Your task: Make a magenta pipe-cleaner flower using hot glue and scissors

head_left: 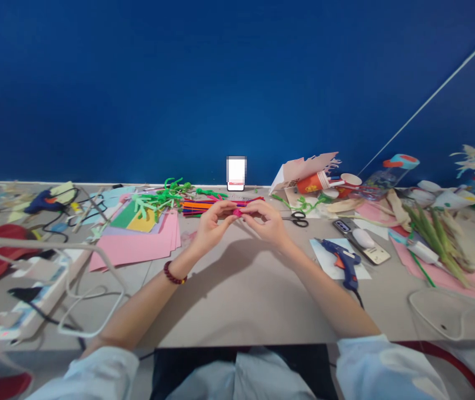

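Between my two hands is a small magenta piece (237, 212), fuzzy-looking like a coiled pipe cleaner, though too small to be sure. My left hand (217, 221) pinches it from the left with thumb and forefinger. From the other side, the fingertips of my right hand (263, 221) close on it as well. Both hands are raised a little above the table, and their shadow falls on its bare surface (241, 294). Just behind them lies a bundle of pipe cleaners (195, 206) in orange, purple and red. A phone (236, 175) with a bright screen leans upright against the blue wall.
To the right are scissors (299, 218), a blue glue gun (343, 258) on paper, and another phone (366, 244). Pink paper sheets (133, 247) and green pipe cleaner shapes (154, 200) lie left. A white power strip (41, 300) with loose cables sits at the near left.
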The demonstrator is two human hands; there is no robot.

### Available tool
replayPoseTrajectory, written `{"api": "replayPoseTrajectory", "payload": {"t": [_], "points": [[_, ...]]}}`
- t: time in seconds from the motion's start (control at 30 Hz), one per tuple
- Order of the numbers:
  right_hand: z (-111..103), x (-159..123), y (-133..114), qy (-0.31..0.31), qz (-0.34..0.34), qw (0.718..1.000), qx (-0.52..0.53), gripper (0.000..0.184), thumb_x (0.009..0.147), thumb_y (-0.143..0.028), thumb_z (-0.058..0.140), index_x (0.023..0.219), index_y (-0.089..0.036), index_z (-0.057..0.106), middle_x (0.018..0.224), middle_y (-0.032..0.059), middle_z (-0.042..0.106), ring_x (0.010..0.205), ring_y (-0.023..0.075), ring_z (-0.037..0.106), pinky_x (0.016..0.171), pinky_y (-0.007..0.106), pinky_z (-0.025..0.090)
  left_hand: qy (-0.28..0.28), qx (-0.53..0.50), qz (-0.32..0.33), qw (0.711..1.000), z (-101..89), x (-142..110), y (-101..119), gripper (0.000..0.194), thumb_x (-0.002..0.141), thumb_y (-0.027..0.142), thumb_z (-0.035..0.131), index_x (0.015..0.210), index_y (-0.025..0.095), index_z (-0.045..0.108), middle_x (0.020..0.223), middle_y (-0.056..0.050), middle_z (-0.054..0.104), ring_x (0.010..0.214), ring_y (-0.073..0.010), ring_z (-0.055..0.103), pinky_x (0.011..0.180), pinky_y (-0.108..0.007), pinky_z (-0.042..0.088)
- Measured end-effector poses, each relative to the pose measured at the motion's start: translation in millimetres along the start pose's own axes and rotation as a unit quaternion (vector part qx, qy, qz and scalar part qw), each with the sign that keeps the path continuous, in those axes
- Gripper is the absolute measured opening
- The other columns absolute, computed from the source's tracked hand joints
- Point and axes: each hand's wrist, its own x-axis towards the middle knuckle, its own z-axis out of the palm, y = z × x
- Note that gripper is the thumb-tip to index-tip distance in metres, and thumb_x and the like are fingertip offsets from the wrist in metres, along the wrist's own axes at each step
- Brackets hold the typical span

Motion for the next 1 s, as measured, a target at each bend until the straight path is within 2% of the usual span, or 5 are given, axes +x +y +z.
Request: {"api": "replayPoseTrajectory", "payload": {"t": [0.1,0.2,0.5,0.77,1.0], "points": [[2,1,-1,-0.001,0.087,0.992,0.092,0.017,0.076,-0.037,0.065,0.081,-0.021,0.068,0.080,0.0049,0.067,0.074,0.0175,0.063,0.072,0.035,0.054,-0.009,0.052,0.021,0.998,-1.6,0,5,0.022,0.080,0.028,0.062,0.099,0.017,0.062,0.094,-0.008,0.068,0.082,-0.0163,0.066,0.076,-0.031,0.055],[2,4,-2,-0.014,0.183,0.968,0.172,0.021,0.071,-0.038,0.070,0.074,-0.018,0.066,0.070,0.0022,0.066,0.064,0.0146,0.063,0.069,0.033,0.054,-0.020,0.111,0.051,0.992,-2.7,0,9,0.019,0.082,0.027,0.060,0.098,0.018,0.064,0.094,-0.008,0.068,0.082,-0.0158,0.065,0.076,-0.031,0.055],[-6,6,6,-0.063,0.351,0.895,0.267,0.027,0.063,-0.037,0.078,0.076,-0.014,0.068,0.071,0.0037,0.069,0.066,0.0132,0.066,0.069,0.027,0.055,-0.018,0.183,0.121,0.975,-0.5,-3,11,0.017,0.084,0.022,0.057,0.100,0.019,0.064,0.093,-0.006,0.069,0.084,-0.0153,0.064,0.077,-0.031,0.054],[-8,7,4,-0.072,0.351,0.886,0.295,0.025,0.061,-0.034,0.079,0.070,-0.016,0.065,0.067,-0.0002,0.065,0.064,0.0106,0.063,0.068,0.025,0.054,-0.014,0.172,0.123,0.977,1.5,-4,14,0.019,0.083,0.022,0.057,0.100,0.019,0.065,0.096,-0.007,0.069,0.088,-0.0162,0.064,0.079,-0.031,0.055],[-5,6,3,-0.093,0.298,0.909,0.276,0.027,0.065,-0.039,0.075,0.073,-0.017,0.060,0.070,-0.0010,0.062,0.066,0.0105,0.060,0.065,0.026,0.052,-0.004,0.148,0.086,0.985,0.1,-3,18,0.016,0.080,0.024,0.061,0.093,0.019,0.068,0.096,-0.008,0.070,0.090,-0.0181,0.065,0.080,-0.034,0.055]]}}
